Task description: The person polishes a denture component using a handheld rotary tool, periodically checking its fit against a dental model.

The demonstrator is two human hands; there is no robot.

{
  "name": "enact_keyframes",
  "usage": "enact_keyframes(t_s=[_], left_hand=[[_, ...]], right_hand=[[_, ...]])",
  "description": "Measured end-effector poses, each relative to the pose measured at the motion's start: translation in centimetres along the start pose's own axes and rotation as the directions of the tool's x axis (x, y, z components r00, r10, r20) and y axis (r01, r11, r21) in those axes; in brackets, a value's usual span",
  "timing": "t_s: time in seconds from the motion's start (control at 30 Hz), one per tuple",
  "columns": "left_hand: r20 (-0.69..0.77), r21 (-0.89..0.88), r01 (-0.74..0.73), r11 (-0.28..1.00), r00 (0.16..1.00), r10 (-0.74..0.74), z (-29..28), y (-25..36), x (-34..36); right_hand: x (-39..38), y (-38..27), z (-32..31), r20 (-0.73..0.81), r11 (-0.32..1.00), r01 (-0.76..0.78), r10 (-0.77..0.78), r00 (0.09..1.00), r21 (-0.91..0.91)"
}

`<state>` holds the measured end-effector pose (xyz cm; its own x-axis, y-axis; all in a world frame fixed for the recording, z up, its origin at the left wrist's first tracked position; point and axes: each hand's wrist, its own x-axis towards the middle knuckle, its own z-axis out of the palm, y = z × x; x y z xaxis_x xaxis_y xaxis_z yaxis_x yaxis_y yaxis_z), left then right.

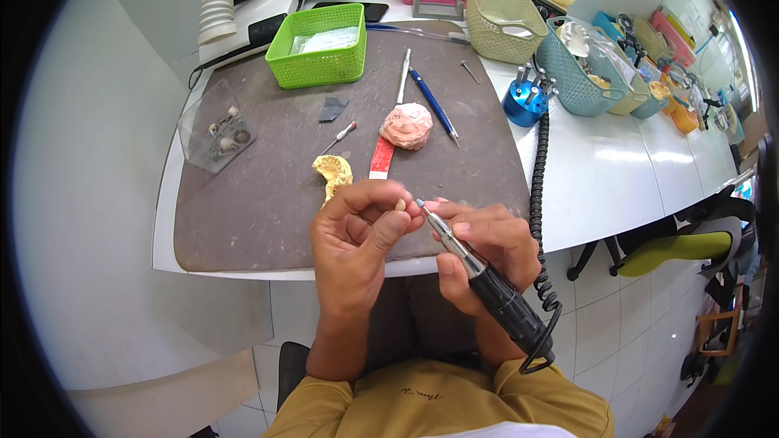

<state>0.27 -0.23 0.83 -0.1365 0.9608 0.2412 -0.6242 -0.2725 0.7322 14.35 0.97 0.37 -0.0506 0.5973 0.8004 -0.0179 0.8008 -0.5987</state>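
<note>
Between thumb and fingertips, my left hand (357, 235) pinches a small tooth-coloured dental crown (400, 205). My right hand (495, 247) is wrapped round a black and silver rotary handpiece (479, 272), whose small grey-blue tip (419, 203) points at the crown. Tip and crown are very close; whether they touch I cannot tell. Just beyond my left hand lies a yellow plaster dental model (333, 172), partly hidden by my fingers. A pink lump of putty-like material (406, 126) rests farther off, beside a red and white strip (380, 158).
A green basket (316, 73) stands at the back left, near a clear tray of small parts (217, 134). A blue pen (434, 105) and a blue bur holder (526, 101) are to the right. The handpiece's coiled cord (538, 186) runs down the mat's right edge.
</note>
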Motion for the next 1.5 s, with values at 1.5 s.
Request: enact_keyframes(t_s=[1.5], left_hand=[[0.068, -0.013, -0.007, 1.0, 0.998, 0.008, -0.76, -0.4, 0.0]], right_hand=[[0.01, -0.06, -0.41, 0.084, 0.999, 0.028, -0.029, 0.996, 0.016]])
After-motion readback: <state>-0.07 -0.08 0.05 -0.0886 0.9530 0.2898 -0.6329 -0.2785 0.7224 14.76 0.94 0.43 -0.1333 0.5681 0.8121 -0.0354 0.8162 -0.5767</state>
